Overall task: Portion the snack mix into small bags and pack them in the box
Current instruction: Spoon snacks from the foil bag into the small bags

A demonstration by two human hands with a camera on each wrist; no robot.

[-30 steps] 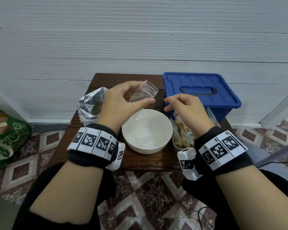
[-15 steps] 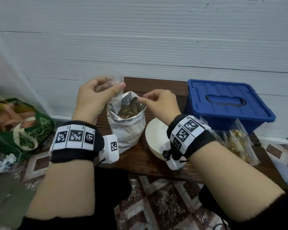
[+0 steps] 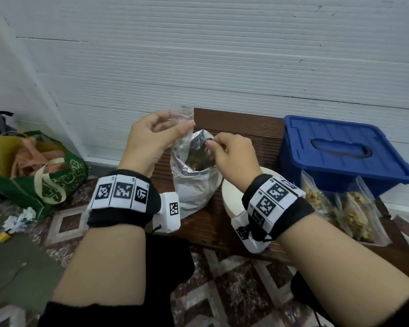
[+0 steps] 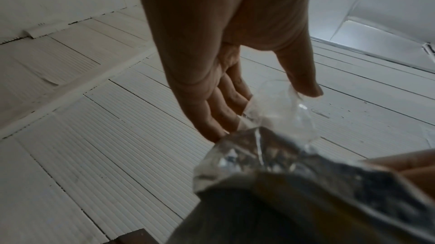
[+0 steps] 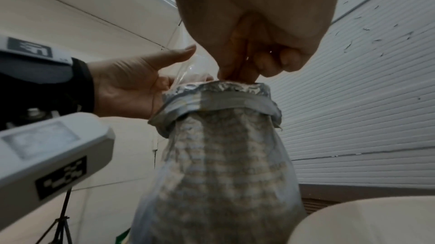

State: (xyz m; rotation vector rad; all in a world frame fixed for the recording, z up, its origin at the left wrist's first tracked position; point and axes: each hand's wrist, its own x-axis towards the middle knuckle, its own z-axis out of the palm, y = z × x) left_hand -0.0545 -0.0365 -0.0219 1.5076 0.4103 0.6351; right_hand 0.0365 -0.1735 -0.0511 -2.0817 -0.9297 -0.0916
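left hand (image 3: 151, 138) pinching small clear bag (image 3: 183, 121) by foil sack (image 3: 194, 185) for short transfer | right hand (image 3: 229, 154) fingers bunched, dipping in; grasp hidden

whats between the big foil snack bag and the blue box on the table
In the head view, a white bowl sits between the foil snack bag and the blue box, partly hidden by the right hand and wrist. Filled small bags lie nearer, in front of the box.

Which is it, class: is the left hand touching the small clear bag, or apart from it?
Touching. The left wrist view shows the left hand with thumb and fingertips pinching the small clear bag, no gap between them.
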